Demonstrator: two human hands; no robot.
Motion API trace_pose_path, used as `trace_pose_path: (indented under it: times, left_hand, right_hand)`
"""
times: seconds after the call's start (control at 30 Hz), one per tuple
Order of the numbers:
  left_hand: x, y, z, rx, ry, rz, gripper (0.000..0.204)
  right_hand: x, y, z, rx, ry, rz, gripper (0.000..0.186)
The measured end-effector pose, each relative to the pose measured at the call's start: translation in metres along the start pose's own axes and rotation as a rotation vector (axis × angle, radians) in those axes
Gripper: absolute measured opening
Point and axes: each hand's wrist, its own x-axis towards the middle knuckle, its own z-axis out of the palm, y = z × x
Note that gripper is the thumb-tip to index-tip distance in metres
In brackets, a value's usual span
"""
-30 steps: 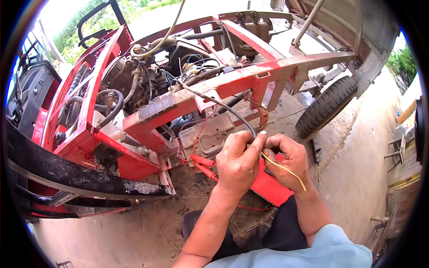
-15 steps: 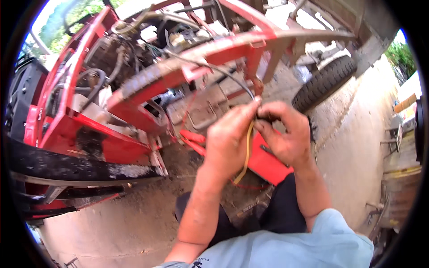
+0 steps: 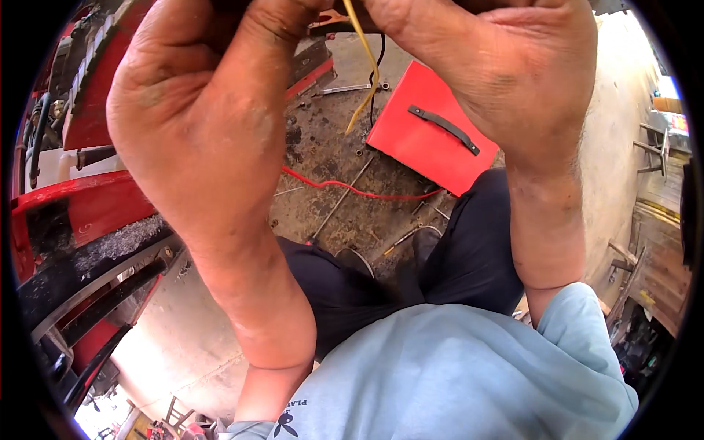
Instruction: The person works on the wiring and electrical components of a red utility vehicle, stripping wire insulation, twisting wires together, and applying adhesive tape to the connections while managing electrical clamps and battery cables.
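Observation:
Both hands are raised close together at the upper edge, which cuts off their fingertips. My left hand [image 3: 209, 125] is closed, with its thumb reaching up toward the other hand. My right hand [image 3: 506, 81] is closed too, its thumb pointing inward. A thin yellow wire [image 3: 361, 33] runs down from between the thumbs, its lower end hanging free. Its upper part and the exact pinch are out of sight. Below the right hand lies a red box [image 3: 407, 139] with a black strap handle [image 3: 444, 130].
A red vehicle frame [image 3: 95, 194] and a black bar [image 3: 88, 264] stand at left. On the stained floor are a wrench [image 3: 345, 89], a red cable [image 3: 352, 191] and a thin rod [image 3: 341, 199], close to my feet. A small stool [image 3: 653, 147] stands at far right.
Both hands have come up and nearer to me, carrying the yellow wire to the upper edge. My view has tilted down, so most of the vehicle frame and the tyre have left it.

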Motion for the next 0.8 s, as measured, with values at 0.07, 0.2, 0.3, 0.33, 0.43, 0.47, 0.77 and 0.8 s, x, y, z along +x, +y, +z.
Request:
trace_pose_path:
  times: [0.07, 0.2, 0.3, 0.33, 0.43, 0.47, 0.77, 0.8]
  left_hand:
    - [-0.001, 0.000, -0.002, 0.086, -0.022, -0.030, 0.020]
    - [0.006, 0.004, 0.007, 0.062, -0.014, -0.113, 0.019]
    - [0.008, 0.026, 0.015, 0.182, -0.064, -0.241, 0.017]
    - [0.007, 0.023, 0.019, 0.048, -0.078, -0.353, 0.016]
    - [0.000, 0.018, 0.023, -0.041, -0.061, -0.470, 0.019]
    - [-0.004, 0.011, 0.028, -0.106, -0.038, -0.414, 0.019]
    - [-0.002, 0.009, 0.029, -0.273, -0.095, -0.628, 0.015]
    - [-0.002, 0.010, 0.031, -0.273, -0.088, -0.619, 0.015]
  right_hand:
    - [0.000, 0.000, 0.001, -0.129, 0.005, -0.013, 0.013]
    - [0.007, -0.008, -0.005, -0.694, 0.045, -0.165, 0.016]
    - [0.009, 0.002, -0.003, -0.547, 0.024, -0.050, 0.012]
    - [0.006, 0.009, -0.003, -0.539, 0.065, -0.087, 0.014]
    - [0.007, 0.012, -0.001, -0.694, 0.080, -0.315, 0.019]
    - [0.005, 0.009, -0.001, -0.731, 0.081, -0.317, 0.018]
    - [0.005, 0.004, -0.001, -0.895, 0.035, -0.404, 0.023]
    - [0.006, 0.003, 0.000, -0.924, 0.048, -0.416, 0.023]
